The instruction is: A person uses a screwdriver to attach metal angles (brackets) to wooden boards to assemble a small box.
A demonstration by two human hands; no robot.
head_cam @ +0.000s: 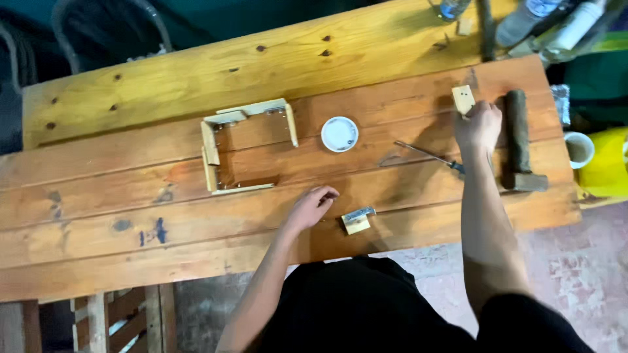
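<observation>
Right hand (478, 125) grasping small wood block (463, 99) near counter (131, 189) right edge; left hand (313, 206) released, resting.
Frame (245, 145) has four sides joined; second block (357, 221) with metal piece lies loose at front edge.

Single head view, looking steeply down from above the near edge of the long orange-brown plank bench (131, 216), at moderate range. Far edge toward 12 o'clock; wearer's torso at 6 o'clock.

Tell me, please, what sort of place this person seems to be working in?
Probably a woodworking shop or hobby bench: a heavy orange-brown plank workbench, a half-built pale wooden frame, and a dark mallet-like hammer beside the right hand, which touches a small pale wood block.
</observation>
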